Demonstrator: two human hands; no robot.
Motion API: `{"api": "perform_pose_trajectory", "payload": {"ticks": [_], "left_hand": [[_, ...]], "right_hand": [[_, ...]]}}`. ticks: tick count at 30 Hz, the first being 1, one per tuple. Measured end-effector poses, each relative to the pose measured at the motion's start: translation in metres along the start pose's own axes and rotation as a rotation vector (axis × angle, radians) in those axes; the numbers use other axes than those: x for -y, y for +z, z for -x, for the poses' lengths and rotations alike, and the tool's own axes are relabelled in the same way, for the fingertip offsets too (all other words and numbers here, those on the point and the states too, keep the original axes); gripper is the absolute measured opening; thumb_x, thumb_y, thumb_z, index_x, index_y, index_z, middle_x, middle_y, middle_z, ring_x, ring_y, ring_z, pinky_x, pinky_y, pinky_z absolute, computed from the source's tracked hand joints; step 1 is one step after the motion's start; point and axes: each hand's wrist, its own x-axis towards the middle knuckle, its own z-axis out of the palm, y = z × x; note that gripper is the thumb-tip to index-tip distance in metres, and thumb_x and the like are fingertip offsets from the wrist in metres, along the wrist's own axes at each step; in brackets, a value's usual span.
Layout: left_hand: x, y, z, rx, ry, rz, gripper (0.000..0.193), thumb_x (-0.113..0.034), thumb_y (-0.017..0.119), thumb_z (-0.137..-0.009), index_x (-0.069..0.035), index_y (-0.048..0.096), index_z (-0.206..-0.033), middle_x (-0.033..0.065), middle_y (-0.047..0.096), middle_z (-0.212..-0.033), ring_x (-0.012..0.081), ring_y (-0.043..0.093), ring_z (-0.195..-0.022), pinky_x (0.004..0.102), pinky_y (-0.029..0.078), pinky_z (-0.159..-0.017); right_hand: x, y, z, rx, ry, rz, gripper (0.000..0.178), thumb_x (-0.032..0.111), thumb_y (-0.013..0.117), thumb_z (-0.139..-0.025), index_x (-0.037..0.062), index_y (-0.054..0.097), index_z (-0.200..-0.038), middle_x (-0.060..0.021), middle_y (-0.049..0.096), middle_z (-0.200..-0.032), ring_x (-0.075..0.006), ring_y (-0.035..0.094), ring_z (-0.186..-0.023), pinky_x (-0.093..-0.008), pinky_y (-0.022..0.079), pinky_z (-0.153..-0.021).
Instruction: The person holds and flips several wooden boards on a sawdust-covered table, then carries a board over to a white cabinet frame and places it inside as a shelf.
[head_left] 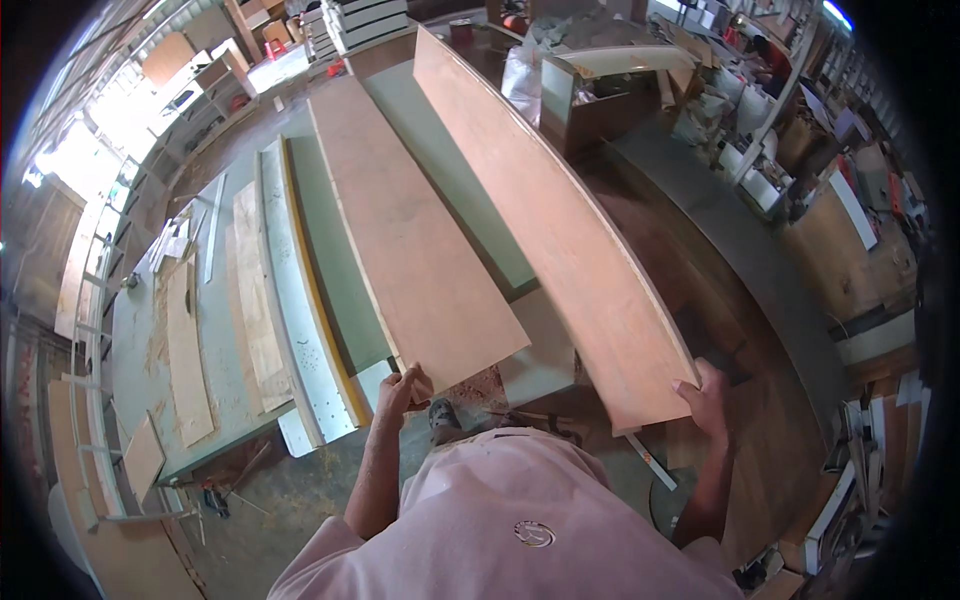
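The left hand (403, 387) grips the near left corner of a flat board (410, 220), the right hand (709, 392) the near right corner of a tilted panel (560, 225), both over the surface's (130, 350) near edge. Off its far right corner sits a plastic sack (523, 85), contents unclear.

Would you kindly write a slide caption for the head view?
Left hand grips one long, pinkish-brown wooden panel; right hand holds a second such panel near its end.
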Motion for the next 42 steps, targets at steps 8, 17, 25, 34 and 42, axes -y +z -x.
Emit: {"api": "perform_pose_trajectory", "payload": {"ticks": [8,17,25,34,42], "left_hand": [[-0.001,0.005,0.007,-0.006,-0.023,0.059,0.050,-0.050,0.069,-0.086,0.000,0.063,-0.090,0.0116,0.065,-0.082,0.0224,0.067,-0.071,0.0357,0.060,-0.067],[-0.006,-0.002,0.010,-0.062,0.012,0.108,0.052,-0.044,0.074,-0.083,0.006,0.062,-0.092,0.0166,0.065,-0.084,0.0267,0.068,-0.067,0.0387,0.061,-0.056],[0.001,-0.004,0.003,-0.068,-0.025,0.073,0.054,-0.044,0.074,-0.083,0.007,0.061,-0.095,0.0186,0.066,-0.087,0.0280,0.069,-0.071,0.0395,0.061,-0.056],[0.003,-0.003,0.000,-0.012,-0.024,0.075,0.056,-0.047,0.073,-0.083,0.006,0.060,-0.094,0.0186,0.065,-0.086,0.0260,0.069,-0.071,0.0365,0.059,-0.052],[-0.049,0.046,0.053,-0.465,0.609,-0.560,0.050,-0.040,0.073,-0.085,0.003,0.059,-0.106,0.0177,0.063,-0.116,0.0250,0.062,-0.102,0.0400,0.052,-0.083]], "right_hand": [[0.038,0.009,-0.010,-0.095,-0.067,0.376,0.037,0.013,0.071,-0.078,-0.0011,0.060,-0.110,-0.0293,0.064,-0.094,-0.0478,0.060,-0.094,-0.0490,0.049,-0.080],[0.025,0.014,-0.017,-0.074,-0.042,0.428,0.051,0.012,0.073,-0.078,0.0023,0.057,-0.126,-0.0264,0.061,-0.111,-0.0430,0.059,-0.107,-0.0483,0.047,-0.090],[0.016,0.017,-0.019,-0.048,-0.055,0.355,0.052,0.010,0.073,-0.078,0.0013,0.057,-0.126,-0.0248,0.059,-0.120,-0.0428,0.055,-0.113,-0.0466,0.045,-0.097],[0.011,0.031,-0.017,-0.134,-0.111,0.327,0.045,0.013,0.070,-0.080,-0.0015,0.060,-0.122,-0.0251,0.063,-0.116,-0.0412,0.063,-0.104,-0.0453,0.050,-0.089],[0.035,0.059,0.013,-0.077,-0.394,0.640,0.057,0.001,0.066,-0.066,0.0021,0.060,-0.123,-0.0177,0.062,-0.118,-0.0364,0.065,-0.100,-0.0472,0.053,-0.084]]}}
